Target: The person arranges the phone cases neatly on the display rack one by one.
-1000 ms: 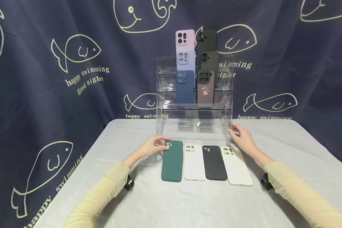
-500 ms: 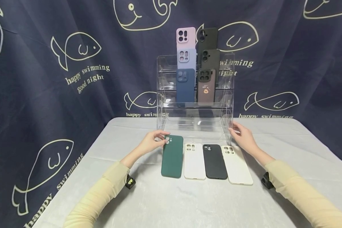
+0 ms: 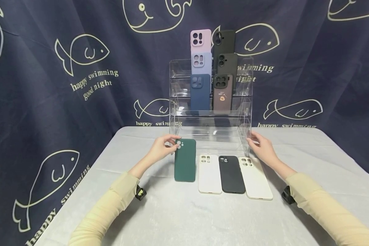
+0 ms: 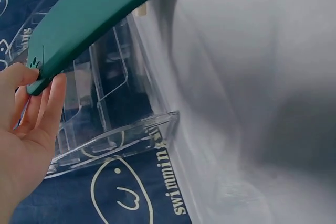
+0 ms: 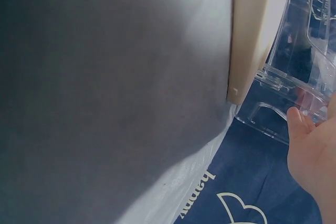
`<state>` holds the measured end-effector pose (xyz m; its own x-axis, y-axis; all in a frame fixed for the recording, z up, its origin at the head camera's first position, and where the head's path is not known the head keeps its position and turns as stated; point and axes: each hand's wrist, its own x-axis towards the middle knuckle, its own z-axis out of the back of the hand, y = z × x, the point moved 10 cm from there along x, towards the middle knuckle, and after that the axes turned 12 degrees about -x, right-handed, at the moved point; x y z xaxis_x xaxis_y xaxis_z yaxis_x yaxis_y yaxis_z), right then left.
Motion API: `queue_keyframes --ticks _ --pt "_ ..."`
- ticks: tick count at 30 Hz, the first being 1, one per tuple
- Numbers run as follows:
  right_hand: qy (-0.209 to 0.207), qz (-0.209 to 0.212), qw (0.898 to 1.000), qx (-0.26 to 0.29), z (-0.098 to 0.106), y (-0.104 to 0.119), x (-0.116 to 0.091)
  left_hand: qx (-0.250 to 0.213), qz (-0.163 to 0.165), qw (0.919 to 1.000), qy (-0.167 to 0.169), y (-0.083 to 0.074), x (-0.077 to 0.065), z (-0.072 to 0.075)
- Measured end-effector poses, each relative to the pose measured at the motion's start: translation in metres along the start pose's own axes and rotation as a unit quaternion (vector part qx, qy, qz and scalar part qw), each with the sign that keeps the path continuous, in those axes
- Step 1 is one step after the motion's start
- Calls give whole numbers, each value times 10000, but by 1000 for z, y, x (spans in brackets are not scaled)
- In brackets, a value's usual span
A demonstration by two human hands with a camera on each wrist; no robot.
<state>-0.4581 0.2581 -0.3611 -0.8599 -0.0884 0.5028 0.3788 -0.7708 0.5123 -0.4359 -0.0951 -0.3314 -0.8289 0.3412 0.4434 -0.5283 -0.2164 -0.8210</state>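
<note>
My left hand (image 3: pixel 161 149) pinches a green phone case (image 3: pixel 185 163) by its upper left corner, thumb over the camera holes. In the left wrist view the green phone case (image 4: pixel 89 19) slants across the top, tilted and raised off the tabletop. A clear stepped display rack (image 3: pixel 187 113) stands just behind it. At the rack's lower right side my right hand (image 3: pixel 262 149) holds the edge, thumb toward me; in the right wrist view some of its fingers are hidden.
A white phone case (image 3: pixel 209 177), a black one (image 3: pixel 232 177) and a cream one (image 3: pixel 257 181) lie in a row before the rack. On its upper steps stand pink (image 3: pixel 206 48), light blue (image 3: pixel 203 70), dark blue (image 3: pixel 200 99), brown (image 3: pixel 222 104) and black cases (image 3: pixel 229 65).
My left hand has lifted the green phone case from the row and moved it back toward the rack, tilting it more upright. The right hand stays at the rack's side.
</note>
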Motion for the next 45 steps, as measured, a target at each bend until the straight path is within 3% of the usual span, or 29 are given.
queue_keyframes --ticks 13,28,39,45 --pt "33 59 10000 -41 -4 -4 0 361 -611 9970 -321 -31 19 5" --pt "45 -34 10000 -37 -2 -4 0 664 -1167 9888 -653 -59 56 7" --pt "23 -18 10000 43 -2 -1 -1 389 -1152 9896 -767 -69 79 0" --pt "-14 -19 10000 -27 -1 -1 -1 542 -1257 9870 -847 -79 91 -6"
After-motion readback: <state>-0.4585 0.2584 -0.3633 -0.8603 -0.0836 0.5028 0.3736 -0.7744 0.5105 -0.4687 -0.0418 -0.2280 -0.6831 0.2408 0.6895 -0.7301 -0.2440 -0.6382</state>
